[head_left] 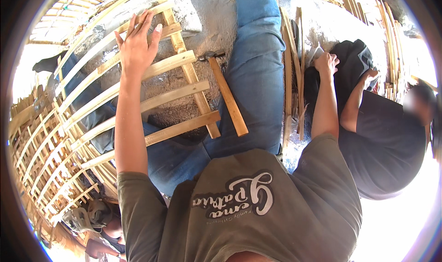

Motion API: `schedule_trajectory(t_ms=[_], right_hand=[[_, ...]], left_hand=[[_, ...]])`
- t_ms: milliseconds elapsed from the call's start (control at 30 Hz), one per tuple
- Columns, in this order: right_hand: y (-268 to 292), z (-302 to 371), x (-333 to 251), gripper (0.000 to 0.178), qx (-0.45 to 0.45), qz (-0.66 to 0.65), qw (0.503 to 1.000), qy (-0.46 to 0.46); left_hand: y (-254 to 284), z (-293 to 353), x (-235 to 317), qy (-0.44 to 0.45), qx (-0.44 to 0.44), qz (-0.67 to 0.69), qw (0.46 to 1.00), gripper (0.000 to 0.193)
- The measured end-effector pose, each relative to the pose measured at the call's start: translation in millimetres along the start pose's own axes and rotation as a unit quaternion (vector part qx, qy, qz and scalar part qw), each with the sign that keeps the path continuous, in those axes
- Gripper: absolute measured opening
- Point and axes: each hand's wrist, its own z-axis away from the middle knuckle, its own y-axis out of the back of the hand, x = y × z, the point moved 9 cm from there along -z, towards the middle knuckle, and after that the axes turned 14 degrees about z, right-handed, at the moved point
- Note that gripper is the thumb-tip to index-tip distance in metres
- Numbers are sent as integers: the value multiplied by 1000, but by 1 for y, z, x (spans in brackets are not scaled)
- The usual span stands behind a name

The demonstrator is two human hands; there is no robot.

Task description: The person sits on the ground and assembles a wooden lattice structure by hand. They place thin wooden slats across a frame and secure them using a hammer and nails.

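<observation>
My left hand [138, 46] lies with spread fingers on the upper slats of a wooden slat frame [170, 65], which spans my bent left leg. The slats run crosswise over an upright strip. A hammer [228, 96] with a wooden handle rests on my thigh, its dark head beside the frame's right end; neither hand touches it. Far to the right, my right hand [326, 63] reaches down with curled fingers beside a small white translucent thing [316, 51], perhaps a plastic bag. Its fingertips are partly hidden, so what they hold cannot be made out.
Long wooden strips [294, 73] lie between my right leg and right arm. A co-worker in black [386, 138] sits close on the right, holding dark cloth [352, 55]. More slat lattices [41, 156] stand at the left, with another person [99, 220] below them.
</observation>
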Motion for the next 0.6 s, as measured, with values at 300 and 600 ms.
schedule_trajectory(t_ms=[300,600], right_hand=[[34,-5,29,18,104,-189,975,58],[104,42,3,21,-67,-643,745,162]], left_hand=[[1,1,0,-4,7,-5,1000,48],[-2,0,-2,6,-11,-30,999,51]])
